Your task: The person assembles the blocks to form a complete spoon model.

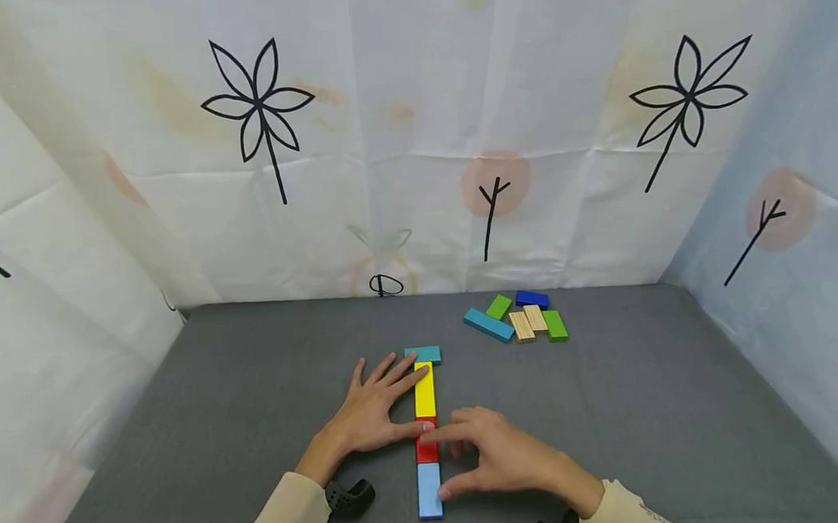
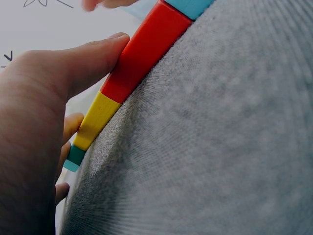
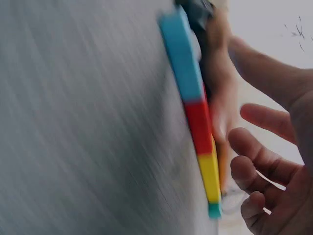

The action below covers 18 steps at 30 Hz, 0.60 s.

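Observation:
A straight row of blocks lies on the grey cloth: a teal block (image 1: pixel 430 354) set crosswise at the far end, then a yellow block (image 1: pixel 424 397), a red block (image 1: pixel 427 454) and a light blue block (image 1: pixel 429 493) nearest me. Fingers spread, my left hand (image 1: pixel 371 416) rests along the row, its thumb on the red block and its index finger over the yellow one. My right hand (image 1: pixel 506 456) hovers just right of the row, index finger overlapping the red block in the head view. In the right wrist view its loosely bent fingers (image 3: pixel 249 144) hold nothing.
At the back right lie loose blocks: a blue one (image 1: pixel 488 325), a dark blue one (image 1: pixel 532 299), a green one (image 1: pixel 556 325), another green one (image 1: pixel 499 307) and two wooden ones (image 1: pixel 521 326). Patterned cloth walls (image 1: pixel 411 134) enclose the grey table (image 1: pixel 615 409) at back and sides.

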Each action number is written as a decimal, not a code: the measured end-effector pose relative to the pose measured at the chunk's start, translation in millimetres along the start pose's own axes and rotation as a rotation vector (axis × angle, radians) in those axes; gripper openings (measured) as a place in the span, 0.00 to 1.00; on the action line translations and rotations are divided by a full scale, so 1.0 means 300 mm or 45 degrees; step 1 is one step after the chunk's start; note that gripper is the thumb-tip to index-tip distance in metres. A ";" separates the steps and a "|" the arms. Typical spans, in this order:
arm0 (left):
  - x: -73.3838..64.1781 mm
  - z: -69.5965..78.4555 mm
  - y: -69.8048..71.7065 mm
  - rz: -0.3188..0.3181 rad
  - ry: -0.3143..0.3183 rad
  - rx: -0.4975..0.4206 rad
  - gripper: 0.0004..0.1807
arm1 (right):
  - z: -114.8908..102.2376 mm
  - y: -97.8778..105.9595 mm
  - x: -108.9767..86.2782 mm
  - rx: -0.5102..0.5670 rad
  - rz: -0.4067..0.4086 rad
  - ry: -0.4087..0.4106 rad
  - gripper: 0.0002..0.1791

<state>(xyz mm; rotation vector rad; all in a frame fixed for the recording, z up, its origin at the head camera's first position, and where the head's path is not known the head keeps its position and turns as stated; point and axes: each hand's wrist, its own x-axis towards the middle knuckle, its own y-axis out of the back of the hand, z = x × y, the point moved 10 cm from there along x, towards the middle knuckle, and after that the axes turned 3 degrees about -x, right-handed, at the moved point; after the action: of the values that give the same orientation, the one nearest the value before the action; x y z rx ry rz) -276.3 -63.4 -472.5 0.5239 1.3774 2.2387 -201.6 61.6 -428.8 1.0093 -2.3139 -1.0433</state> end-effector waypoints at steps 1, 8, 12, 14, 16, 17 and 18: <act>0.000 0.002 0.001 0.006 -0.006 -0.002 0.49 | 0.011 0.030 0.001 -0.007 0.060 -0.005 0.31; -0.001 0.000 -0.002 -0.017 0.021 -0.015 0.49 | 0.130 0.245 0.004 -0.160 0.497 -0.057 0.21; 0.000 -0.001 -0.002 -0.026 0.031 -0.025 0.49 | 0.232 0.336 0.005 -0.240 0.667 -0.161 0.20; 0.001 -0.001 -0.002 -0.024 0.030 -0.027 0.49 | 0.287 0.371 0.006 -0.274 0.724 -0.228 0.20; 0.000 0.001 0.001 -0.011 0.019 -0.030 0.49 | 0.338 0.398 0.009 -0.314 0.755 -0.297 0.21; -0.001 0.002 0.003 -0.003 0.012 -0.032 0.49 | 0.361 0.409 0.012 -0.336 0.759 -0.329 0.21; -0.001 0.003 0.005 0.005 0.005 -0.032 0.49 | 0.385 0.416 0.016 -0.355 0.754 -0.363 0.22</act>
<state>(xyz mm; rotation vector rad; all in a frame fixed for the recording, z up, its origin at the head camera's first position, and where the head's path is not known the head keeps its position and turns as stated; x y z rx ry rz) -275.8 -63.5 -470.8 0.5139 1.3498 2.2580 -330.6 169.8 -406.3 0.0510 -2.3612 -1.2499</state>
